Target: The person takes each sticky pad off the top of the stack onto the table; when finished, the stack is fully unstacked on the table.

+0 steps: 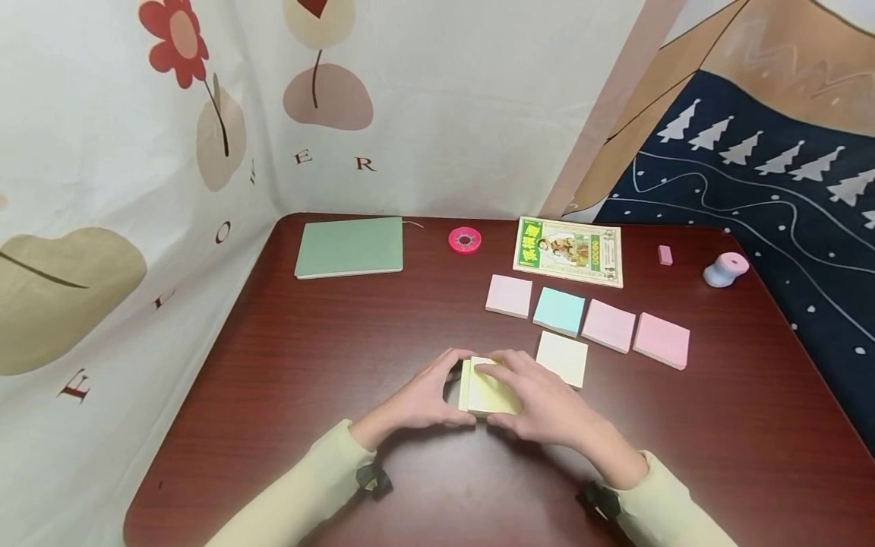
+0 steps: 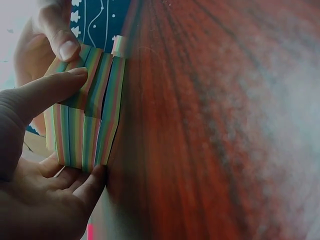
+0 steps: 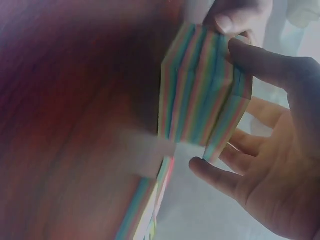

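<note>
I see the left hand (image 1: pixel 427 395) and the right hand (image 1: pixel 550 403) both clamped on a stack of note pads (image 1: pixel 494 396), at the near middle of the bench (image 1: pixel 273 357). The right hand hides part of the yellow top, and with the blur I cannot count the pads surely

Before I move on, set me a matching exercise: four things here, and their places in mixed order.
1. paper-pad stack
2. green notebook
3. pink ring
4. pink eraser

A. between the green notebook and the illustrated booklet
B. held by the left hand and right hand
C. between the illustrated booklet and the blue-and-pink cylinder
D. back left of the table

Pairs: 1-B, 2-D, 3-A, 4-C
</note>
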Demonstrator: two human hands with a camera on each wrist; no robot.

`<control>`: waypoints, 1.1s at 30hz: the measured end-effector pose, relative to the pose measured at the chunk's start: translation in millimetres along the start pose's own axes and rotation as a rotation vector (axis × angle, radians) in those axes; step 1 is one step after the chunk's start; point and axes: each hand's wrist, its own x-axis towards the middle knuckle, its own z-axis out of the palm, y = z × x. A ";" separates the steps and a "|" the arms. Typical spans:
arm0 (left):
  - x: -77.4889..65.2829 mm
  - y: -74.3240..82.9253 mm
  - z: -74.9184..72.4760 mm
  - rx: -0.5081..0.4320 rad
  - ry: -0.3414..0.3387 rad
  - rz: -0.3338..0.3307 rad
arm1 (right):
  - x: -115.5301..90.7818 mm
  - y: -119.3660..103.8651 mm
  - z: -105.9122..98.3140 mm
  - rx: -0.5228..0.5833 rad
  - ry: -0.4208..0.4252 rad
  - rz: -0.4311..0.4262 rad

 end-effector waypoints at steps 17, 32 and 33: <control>0.0 0.6 -0.4 0.032 0.017 -0.014 | -85.5 82.8 -49.0 -0.017 0.082 0.318; 0.5 -0.4 0.2 0.034 0.012 -0.012 | -95.8 101.6 -46.7 -0.017 0.030 0.337; 0.6 -0.4 0.3 0.032 0.011 -0.010 | -96.2 101.6 -46.9 -0.015 0.028 0.333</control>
